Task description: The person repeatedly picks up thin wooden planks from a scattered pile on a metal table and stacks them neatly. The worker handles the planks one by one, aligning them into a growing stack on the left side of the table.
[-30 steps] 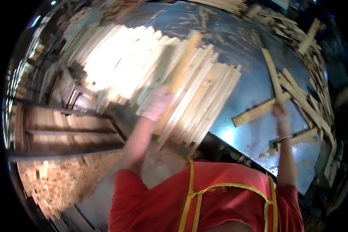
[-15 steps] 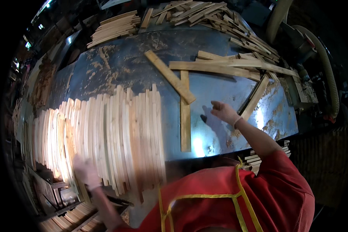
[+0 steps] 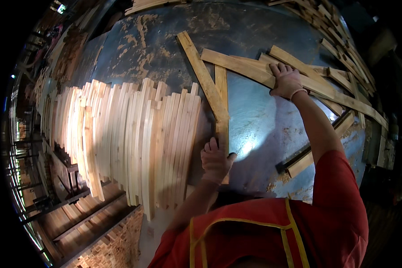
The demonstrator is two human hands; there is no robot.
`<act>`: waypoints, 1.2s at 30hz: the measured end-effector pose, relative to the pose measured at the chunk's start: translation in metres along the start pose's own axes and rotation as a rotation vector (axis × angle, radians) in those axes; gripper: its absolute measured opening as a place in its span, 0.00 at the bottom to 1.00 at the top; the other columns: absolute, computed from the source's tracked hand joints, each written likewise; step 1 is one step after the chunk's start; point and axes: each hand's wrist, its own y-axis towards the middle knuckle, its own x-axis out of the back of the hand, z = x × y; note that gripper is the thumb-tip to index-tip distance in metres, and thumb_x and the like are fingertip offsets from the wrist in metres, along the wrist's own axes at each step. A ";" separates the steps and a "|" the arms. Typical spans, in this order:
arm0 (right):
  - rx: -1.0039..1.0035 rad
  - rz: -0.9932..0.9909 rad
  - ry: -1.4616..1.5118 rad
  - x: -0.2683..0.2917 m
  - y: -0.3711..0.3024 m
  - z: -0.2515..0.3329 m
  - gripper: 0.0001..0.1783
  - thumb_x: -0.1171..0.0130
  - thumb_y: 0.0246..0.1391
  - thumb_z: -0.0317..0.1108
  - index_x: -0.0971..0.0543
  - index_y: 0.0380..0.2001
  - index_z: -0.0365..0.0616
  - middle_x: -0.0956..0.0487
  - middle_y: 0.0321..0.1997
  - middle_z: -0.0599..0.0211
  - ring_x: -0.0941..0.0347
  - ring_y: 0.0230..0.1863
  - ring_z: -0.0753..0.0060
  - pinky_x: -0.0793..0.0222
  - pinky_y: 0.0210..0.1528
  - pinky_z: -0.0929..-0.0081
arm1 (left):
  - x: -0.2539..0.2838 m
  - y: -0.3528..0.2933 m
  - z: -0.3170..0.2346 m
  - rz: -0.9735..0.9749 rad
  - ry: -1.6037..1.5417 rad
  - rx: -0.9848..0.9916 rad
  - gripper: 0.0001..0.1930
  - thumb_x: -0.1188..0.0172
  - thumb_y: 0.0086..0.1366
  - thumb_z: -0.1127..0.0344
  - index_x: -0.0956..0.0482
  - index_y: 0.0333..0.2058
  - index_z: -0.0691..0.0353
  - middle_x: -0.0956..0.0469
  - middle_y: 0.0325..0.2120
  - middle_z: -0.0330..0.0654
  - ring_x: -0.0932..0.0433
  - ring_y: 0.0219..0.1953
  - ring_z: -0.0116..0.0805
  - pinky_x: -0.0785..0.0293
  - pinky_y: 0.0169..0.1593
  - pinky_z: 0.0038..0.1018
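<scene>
My left hand (image 3: 215,161) lies over the near part of a wooden strip (image 3: 224,134), fingers along one side and thumb on the other. Across that strip's middle rests a second strip (image 3: 200,71), set diagonally. Farther right, my right hand (image 3: 286,81) grips a long board (image 3: 249,71), fingers over its top and thumb at its near edge. The board slants from the strips toward the right side of the metal table (image 3: 250,111). To the left of my left hand stands a dense row of pale wooden strips (image 3: 138,134) laid side by side.
More loose boards (image 3: 295,62) cross behind my right hand, and a wood pile (image 3: 344,40) fills the far right. A short board (image 3: 319,147) lies near the right front. Sawdust (image 3: 143,35) spots the table. Stacked timber (image 3: 94,214) sits below at left.
My left hand has moved right from the row of strips to the single strip. My right hand has reached forward onto the long board. The view has shifted.
</scene>
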 end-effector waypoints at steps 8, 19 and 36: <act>0.012 0.412 0.811 -0.029 -0.030 -0.058 0.50 0.24 0.53 0.55 0.28 0.74 0.43 0.12 0.52 0.55 0.17 0.49 0.60 0.23 0.57 0.64 | 0.047 -0.027 0.065 0.215 -1.165 0.057 0.49 0.35 0.60 0.68 0.44 0.79 0.69 0.33 0.74 0.55 0.34 0.76 0.48 0.39 0.78 0.36; -0.538 0.086 1.534 -0.040 -0.195 0.125 0.27 0.36 0.62 0.30 0.27 0.64 0.40 0.17 0.44 0.61 0.20 0.40 0.66 0.19 0.40 0.65 | 0.084 -0.119 0.127 -0.008 -1.192 0.096 0.46 0.31 0.61 0.67 0.38 0.78 0.64 0.25 0.68 0.51 0.24 0.68 0.42 0.29 0.70 0.34; -0.352 0.413 2.265 -0.020 -0.254 0.283 0.33 0.36 0.68 0.34 0.29 0.73 0.37 0.16 0.60 0.60 0.18 0.55 0.68 0.21 0.60 0.71 | 0.104 -0.088 0.082 0.000 -0.890 0.282 0.45 0.28 0.64 0.50 0.33 0.75 0.62 0.29 0.69 0.64 0.29 0.71 0.59 0.32 0.74 0.43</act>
